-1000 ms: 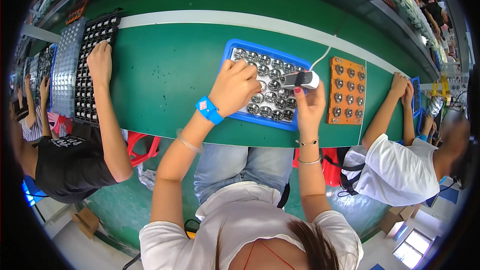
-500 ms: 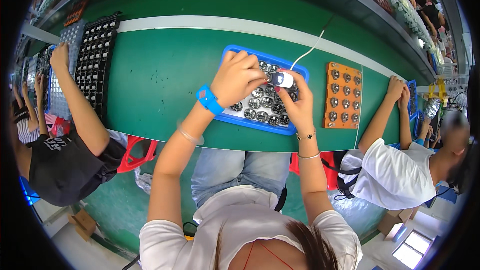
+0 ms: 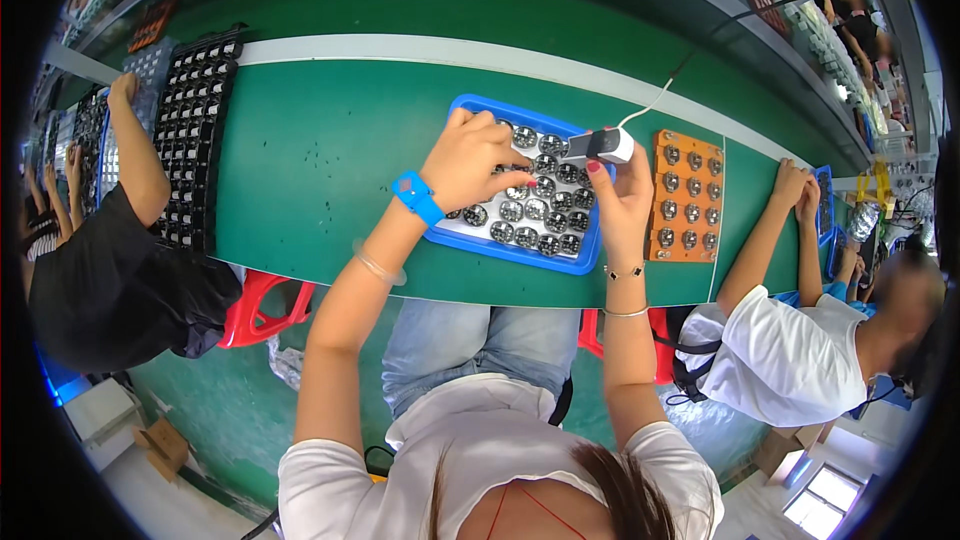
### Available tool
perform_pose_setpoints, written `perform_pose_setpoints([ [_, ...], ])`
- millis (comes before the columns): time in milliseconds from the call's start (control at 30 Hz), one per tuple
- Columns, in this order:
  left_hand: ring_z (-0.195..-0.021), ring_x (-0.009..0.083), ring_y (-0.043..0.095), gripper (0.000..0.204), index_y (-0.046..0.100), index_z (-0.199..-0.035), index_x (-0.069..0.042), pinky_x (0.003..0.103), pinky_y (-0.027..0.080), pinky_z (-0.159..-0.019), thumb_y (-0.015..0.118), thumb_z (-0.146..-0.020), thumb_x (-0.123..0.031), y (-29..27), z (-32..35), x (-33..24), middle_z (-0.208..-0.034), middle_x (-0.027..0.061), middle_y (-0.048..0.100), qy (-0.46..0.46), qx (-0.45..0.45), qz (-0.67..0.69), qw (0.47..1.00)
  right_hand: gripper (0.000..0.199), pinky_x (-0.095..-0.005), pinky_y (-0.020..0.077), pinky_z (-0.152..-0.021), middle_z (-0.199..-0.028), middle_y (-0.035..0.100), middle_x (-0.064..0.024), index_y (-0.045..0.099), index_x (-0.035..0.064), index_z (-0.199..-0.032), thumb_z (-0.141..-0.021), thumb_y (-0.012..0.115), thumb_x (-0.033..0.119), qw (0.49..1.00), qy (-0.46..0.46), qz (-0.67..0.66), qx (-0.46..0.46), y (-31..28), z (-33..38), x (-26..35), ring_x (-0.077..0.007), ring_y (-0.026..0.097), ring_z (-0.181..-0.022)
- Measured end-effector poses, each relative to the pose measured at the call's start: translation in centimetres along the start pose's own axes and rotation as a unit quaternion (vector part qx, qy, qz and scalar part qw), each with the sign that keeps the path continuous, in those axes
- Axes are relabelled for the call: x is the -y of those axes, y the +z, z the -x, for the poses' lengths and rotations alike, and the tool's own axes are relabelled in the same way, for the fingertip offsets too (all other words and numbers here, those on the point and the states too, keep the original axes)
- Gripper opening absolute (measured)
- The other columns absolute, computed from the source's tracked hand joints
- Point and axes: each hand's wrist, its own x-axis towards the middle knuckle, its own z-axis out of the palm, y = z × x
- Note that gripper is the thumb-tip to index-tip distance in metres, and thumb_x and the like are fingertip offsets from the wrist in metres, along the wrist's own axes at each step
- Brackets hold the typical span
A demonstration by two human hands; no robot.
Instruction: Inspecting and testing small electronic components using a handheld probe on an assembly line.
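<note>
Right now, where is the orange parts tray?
In the head view, the orange parts tray lies on the green bench, right of the blue tray and the right hand.

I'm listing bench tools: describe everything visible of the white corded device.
The corded device is small, boxy and apparently plastic, white at its right end, grey and black toward its left. A thin white cable leaves it near the white end and runs up and right. It sits crosswise in the right grip, over the upper right corner of the blue tray.
</note>
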Motion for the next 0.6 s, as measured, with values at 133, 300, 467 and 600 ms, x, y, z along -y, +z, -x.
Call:
perform_pose_setpoints([
  [133, -0.08, 0.0185, 0.049, 0.011, 0.073, -0.08, -0.016, 0.035, 0.034, -0.079, 0.071, -0.074, -0.025, -0.4, -1.3, 0.4, -0.074, -0.0013, 0.052, -0.054, -0.038, 0.003, 0.998, 0.034, -0.0277, 0.0426, -0.091, -0.112, 0.06, -0.0078, 0.053, -0.0017, -0.117, -0.086, 0.065, 0.005, 0.999, 0.007, 0.04, 0.027, 0.2, -0.6, 0.1, -0.0148, 0.055, -0.104],
  [300, -0.08, 0.0183, 0.05, 0.008, 0.071, -0.078, -0.016, 0.035, 0.034, -0.078, 0.071, -0.075, -0.023, 0.1, -2.3, 0.9, -0.074, -0.0007, 0.052, -0.01, -0.015, -0.016, 1.0, 0.035, -0.0266, 0.0436, -0.089, -0.11, 0.06, -0.0065, 0.055, -0.0012, -0.116, -0.084, 0.067, 0.005, 0.993, 0.009, 0.107, 0.058, 0.7, -1.1, 0.1, -0.0134, 0.056, -0.101],
  [467, -0.079, 0.0184, 0.05, 0.006, 0.071, -0.078, -0.016, 0.035, 0.035, -0.077, 0.071, -0.074, -0.021, -0.4, -2.4, -0.2, -0.074, -0.0003, 0.051, 0.011, -0.058, 0.036, 0.998, 0.036, -0.0259, 0.044, -0.089, -0.109, 0.06, -0.0065, 0.054, -0.0022, -0.116, -0.083, 0.067, 0.005, 0.993, 0.036, 0.089, 0.066, 0.8, -1.0, 0.0, -0.0134, 0.056, -0.102],
  [600, -0.078, 0.0181, 0.049, 0.007, 0.071, -0.08, -0.016, 0.034, 0.034, -0.077, 0.071, -0.074, -0.02, -0.6, -2.2, -0.3, -0.074, -0.0005, 0.051, -0.001, -0.043, 0.029, 0.999, 0.036, -0.0267, 0.0444, -0.089, -0.11, 0.06, -0.0066, 0.053, -0.0022, -0.117, -0.085, 0.066, 0.006, 0.992, 0.02, 0.106, 0.072, 0.6, -0.8, 0.0, -0.0136, 0.056, -0.102],
])
